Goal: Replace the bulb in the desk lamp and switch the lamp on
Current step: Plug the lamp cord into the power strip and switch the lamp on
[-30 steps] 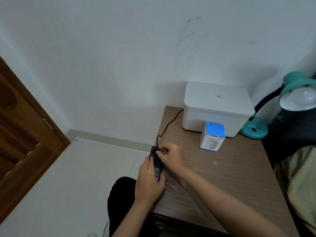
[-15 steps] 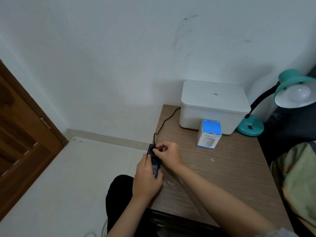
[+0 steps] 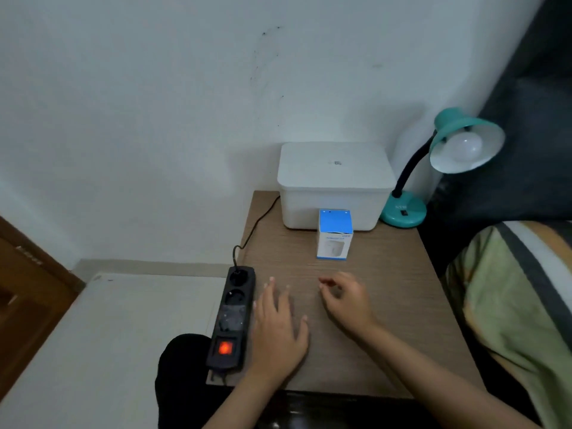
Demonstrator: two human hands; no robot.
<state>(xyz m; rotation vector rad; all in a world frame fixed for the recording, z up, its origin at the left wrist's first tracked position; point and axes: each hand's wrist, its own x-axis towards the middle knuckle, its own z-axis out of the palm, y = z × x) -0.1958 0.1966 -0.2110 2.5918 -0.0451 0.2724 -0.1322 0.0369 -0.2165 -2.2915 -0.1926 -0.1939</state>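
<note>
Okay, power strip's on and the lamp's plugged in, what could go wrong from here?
1. The power strip lies along the table's left edge, its near end at the corner; the left hand beside it might nudge it off.
2. The cord loops off that edge, so a snag could tug the plug.
3. The lamp looks unlit; reaching for its base switch could topple the bulb box.

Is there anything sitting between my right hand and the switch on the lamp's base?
Nothing visible blocks it. The right hand hovers over bare table; the lamp base stands at the far right corner. The bulb box and white bin sit left of that straight path.
</note>
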